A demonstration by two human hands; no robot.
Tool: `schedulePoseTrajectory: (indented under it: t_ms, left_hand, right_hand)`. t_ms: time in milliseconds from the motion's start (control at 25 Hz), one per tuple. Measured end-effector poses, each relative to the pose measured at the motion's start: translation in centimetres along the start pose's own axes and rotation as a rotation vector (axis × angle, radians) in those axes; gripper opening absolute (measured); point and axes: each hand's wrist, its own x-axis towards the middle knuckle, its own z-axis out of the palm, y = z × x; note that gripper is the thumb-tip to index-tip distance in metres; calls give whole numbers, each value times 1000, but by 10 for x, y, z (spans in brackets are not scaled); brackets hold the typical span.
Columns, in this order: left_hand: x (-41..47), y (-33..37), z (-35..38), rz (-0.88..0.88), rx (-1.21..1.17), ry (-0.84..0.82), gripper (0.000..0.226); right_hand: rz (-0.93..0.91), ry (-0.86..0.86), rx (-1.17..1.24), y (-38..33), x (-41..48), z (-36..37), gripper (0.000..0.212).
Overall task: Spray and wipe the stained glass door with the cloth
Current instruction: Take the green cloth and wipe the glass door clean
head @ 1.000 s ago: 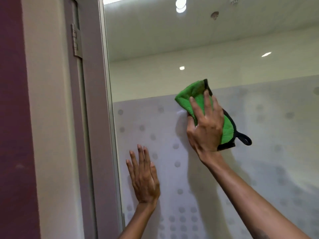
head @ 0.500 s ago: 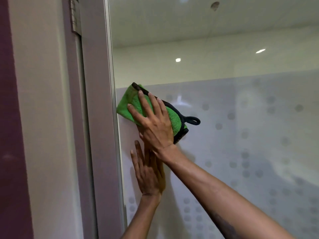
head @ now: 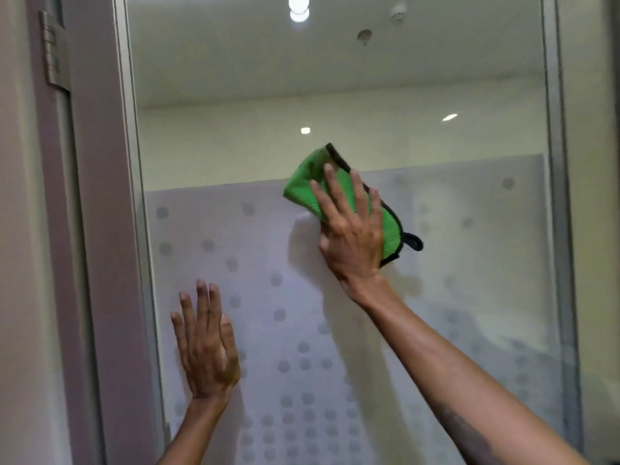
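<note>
Against the top edge of the frosted, dotted band on the glass door (head: 469, 229), the right grip (head: 352, 236) presses a folded green black-trimmed cloth (head: 302, 182), fingers straight and spread. Lower, near the door's left edge, the left grip (head: 206, 347) lies flat on the glass, holding nothing.

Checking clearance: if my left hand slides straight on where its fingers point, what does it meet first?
Likely nothing: above the left hand is only glass door; the cloth sits off right.

Bright round ceiling lamp (head: 298, 6); white smoke detector (head: 397, 13) right of it; recessed spotlight (head: 305, 130) below it; silver metal hinge (head: 55, 52) far left of it.
</note>
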Motion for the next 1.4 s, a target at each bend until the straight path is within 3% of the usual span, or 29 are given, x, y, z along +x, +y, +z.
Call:
schedulePoseTrajectory:
  t_ms: [160,360,480,640,760,1000,1200,1400]
  left_hand:
    - [-1,1,2,-4,-9,6,55]
    - [-2,2,3,-7,-3,18,55]
    - [-1,2,4,-32,-2,7,57]
    - [-4,9,5,-84,-8,20,59]
    - [-4,14,4,-161,2,47,62]
    - [-4,12,1,-117,-27,17,62]
    - [-1,10,0,-119,-42,13,60]
    - [-1,5,1,-200,-35,50,61]
  right_hand:
    - [122,37,-50,105,-9,-21,80]
    - [345,47,-53,210,-30,-44,64]
    - [498,89,49,221,-34,-48,54]
    - [672,174,175,182,-18,-40,50]
    - [568,136,175,134,-12,-29,53]
    - [254,16,210,-8,-1,-6,68]
    - [33,-38,226,-104,13,8,60]
    - [-377,-216,239,-167,3,19,61]
